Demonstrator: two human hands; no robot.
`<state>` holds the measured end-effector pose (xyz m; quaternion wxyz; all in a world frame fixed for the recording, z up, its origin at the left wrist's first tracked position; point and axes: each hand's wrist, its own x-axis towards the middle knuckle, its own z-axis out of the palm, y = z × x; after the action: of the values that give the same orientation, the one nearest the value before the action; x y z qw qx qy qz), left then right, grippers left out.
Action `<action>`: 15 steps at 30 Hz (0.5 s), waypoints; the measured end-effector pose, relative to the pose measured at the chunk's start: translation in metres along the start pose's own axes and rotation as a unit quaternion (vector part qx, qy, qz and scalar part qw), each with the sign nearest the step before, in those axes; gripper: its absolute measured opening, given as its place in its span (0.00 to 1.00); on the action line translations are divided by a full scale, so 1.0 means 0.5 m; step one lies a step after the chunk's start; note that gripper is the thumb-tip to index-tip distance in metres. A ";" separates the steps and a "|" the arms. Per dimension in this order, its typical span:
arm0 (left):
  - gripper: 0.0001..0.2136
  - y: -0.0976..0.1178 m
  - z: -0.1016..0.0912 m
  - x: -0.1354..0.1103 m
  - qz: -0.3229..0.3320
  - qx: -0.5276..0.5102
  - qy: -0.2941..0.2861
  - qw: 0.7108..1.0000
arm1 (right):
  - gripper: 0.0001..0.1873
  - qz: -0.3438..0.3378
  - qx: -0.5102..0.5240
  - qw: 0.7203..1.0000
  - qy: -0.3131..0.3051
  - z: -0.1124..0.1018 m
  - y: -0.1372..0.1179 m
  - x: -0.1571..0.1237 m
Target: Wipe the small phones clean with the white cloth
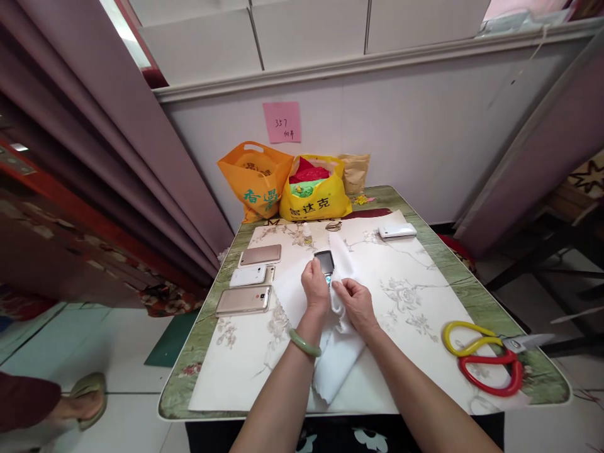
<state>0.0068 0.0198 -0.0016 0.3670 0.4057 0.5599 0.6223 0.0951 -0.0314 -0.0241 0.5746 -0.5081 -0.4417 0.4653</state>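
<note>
Two hands meet at frame centre: left hand [315, 284] clamps a dark phone [325, 261], right hand [357, 302] pinches a white cloth [336, 362].

The lower half of the dark phone [324, 259] is hidden behind the left hand [315, 289] and white cloth [336, 362].

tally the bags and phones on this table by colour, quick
orange bag: 1
yellow bag: 1
brown paper bag: 1
rose-gold phone: 1
white phone: 1
gold phone: 1
dark phone, in the left hand, right hand pinching the white cloth: 1
total: 7
white device at the far edge: kind unclear, not counted
</note>
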 end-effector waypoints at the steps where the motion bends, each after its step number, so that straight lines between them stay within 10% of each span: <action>1: 0.18 -0.001 0.006 0.002 -0.005 -0.010 0.017 1.000 | 0.20 -0.008 -0.009 1.000 -0.004 -0.001 0.001 0.000; 5: 0.18 -0.002 0.017 -0.008 -0.014 -0.035 0.041 0.998 | 0.20 -0.014 -0.007 1.000 0.010 -0.005 0.010 0.003; 15: 0.16 0.022 -0.082 -0.029 -0.140 -0.139 -0.237 0.951 | 0.21 0.055 0.147 0.979 0.132 -0.007 0.003 0.013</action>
<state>-0.0248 -0.0107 0.0060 0.6253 0.4040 0.4161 0.5222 0.0997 -0.0254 -0.0258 0.6697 -0.4985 -0.2601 0.4852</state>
